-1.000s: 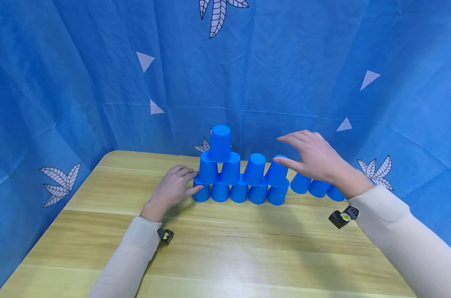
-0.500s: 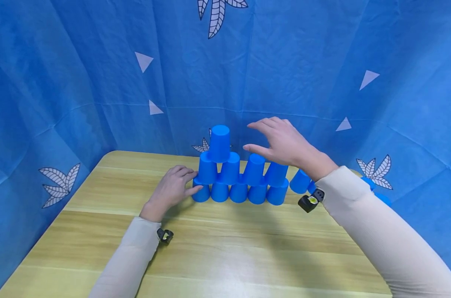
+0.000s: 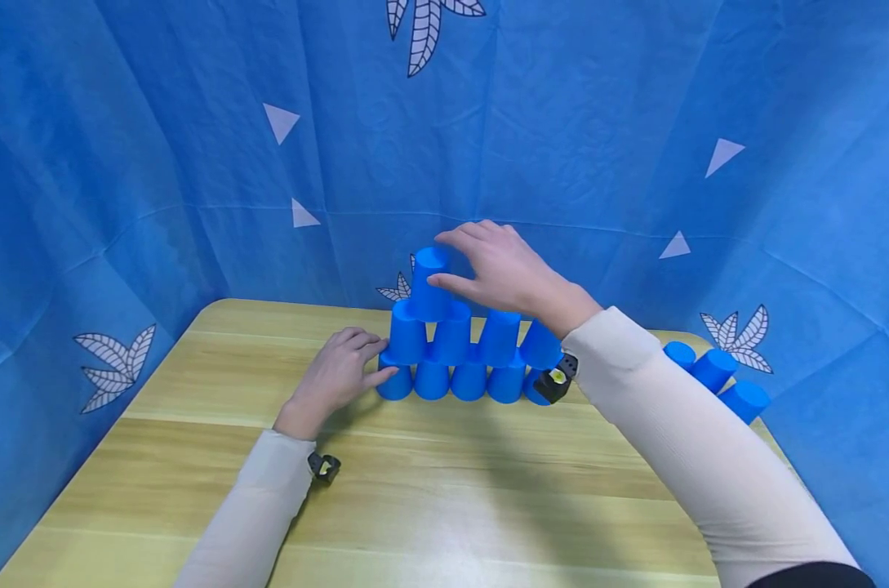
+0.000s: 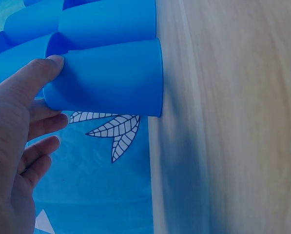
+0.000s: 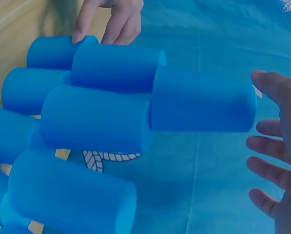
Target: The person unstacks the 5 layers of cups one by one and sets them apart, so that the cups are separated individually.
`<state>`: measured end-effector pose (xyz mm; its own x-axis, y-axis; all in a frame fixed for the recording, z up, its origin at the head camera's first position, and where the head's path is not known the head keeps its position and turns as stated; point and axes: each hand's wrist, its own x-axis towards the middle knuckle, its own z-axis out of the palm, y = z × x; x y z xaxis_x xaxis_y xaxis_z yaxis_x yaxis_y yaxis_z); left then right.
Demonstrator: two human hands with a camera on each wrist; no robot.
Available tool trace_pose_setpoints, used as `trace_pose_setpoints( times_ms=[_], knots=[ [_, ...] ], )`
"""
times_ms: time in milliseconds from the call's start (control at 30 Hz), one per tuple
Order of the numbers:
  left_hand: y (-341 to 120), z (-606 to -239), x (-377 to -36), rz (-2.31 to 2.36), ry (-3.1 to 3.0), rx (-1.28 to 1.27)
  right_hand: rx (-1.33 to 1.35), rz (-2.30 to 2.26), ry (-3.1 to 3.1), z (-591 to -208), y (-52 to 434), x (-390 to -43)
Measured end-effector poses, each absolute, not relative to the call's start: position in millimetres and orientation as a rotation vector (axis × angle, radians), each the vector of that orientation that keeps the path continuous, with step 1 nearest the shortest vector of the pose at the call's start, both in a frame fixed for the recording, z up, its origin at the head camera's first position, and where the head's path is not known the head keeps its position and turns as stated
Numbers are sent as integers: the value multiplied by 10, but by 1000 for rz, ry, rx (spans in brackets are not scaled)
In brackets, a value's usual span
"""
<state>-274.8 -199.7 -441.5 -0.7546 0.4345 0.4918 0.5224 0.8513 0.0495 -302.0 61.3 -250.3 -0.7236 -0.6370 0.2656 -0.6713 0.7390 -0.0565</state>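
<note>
A blue cloth backdrop (image 3: 121, 163) printed with white leaves and triangles encloses the scene on the left, the back and the right, and hangs down to the edge of a light wooden table (image 3: 429, 490). The table shows plank-like grain bands running across it. At left centre, the left hand (image 3: 335, 376) rests on the table with its fingers loosely extended; in the left wrist view the thumb touches the side of the leftmost bottom cup (image 3: 396, 382), and the other fingers lie relaxed beside it, gripping nothing. That cup begins a row of upturned blue cups standing mouth down near the back of the table. A second row of four upturned cups (image 3: 473, 335) stands on the bottom row. One top cup (image 3: 431, 282) stands on the two leftmost cups of the second row. The right hand (image 3: 506, 273) is held at the top cup with fingers spread wide and lightly bent; in the right wrist view the fingertips sit just beside the cup's closed end, and contact cannot be confirmed. At the far right edge of the table, three further blue cups (image 3: 712, 382) lie close together, well apart from the stack.
</note>
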Motion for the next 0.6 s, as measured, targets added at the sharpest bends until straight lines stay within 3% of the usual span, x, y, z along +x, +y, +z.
trace_pose_setpoints(
  times_ms=[600],
  knots=[
    [-2009,-4405,-2747,-255,-2537,-721,1056,236,-2638,-2525,422,-3009]
  ],
)
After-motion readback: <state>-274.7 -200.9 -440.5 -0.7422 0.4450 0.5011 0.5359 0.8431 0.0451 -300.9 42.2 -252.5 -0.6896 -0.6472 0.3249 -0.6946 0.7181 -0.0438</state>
